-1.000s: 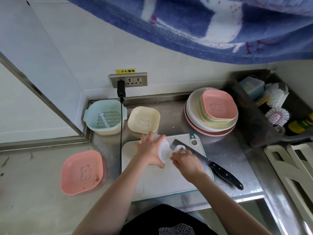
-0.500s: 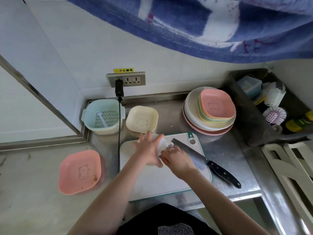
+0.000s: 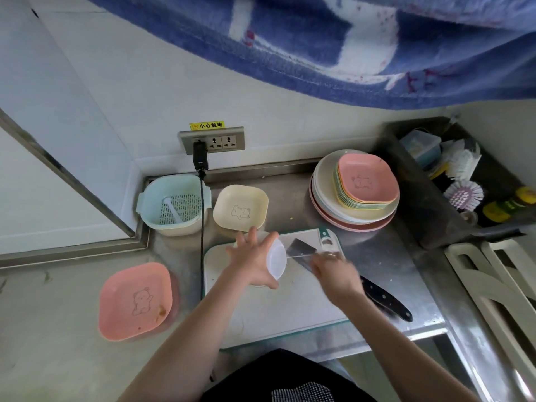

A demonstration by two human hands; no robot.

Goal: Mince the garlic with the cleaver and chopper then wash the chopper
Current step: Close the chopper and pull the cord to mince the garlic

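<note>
Two hands work over one cutting board (image 3: 278, 309) on the table (image 3: 385, 256): my left hand (image 3: 251, 264) grips the white chopper (image 3: 277, 258), tilted on its side; my blurred right hand (image 3: 333, 271), grip unclear, pulls its cord rightward. One cleaver (image 3: 348, 274) lies diagonally beneath, nearer my right.

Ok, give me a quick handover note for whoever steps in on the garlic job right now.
Left hand grips the white pull-cord chopper over the cutting board. Right hand has its cord pulled out taut; the grip is blurred. The cleaver lies on the board, unheld. Garlic is not visible, presumably inside. Left: finish pulling, empty the chopper, wash it.
</note>
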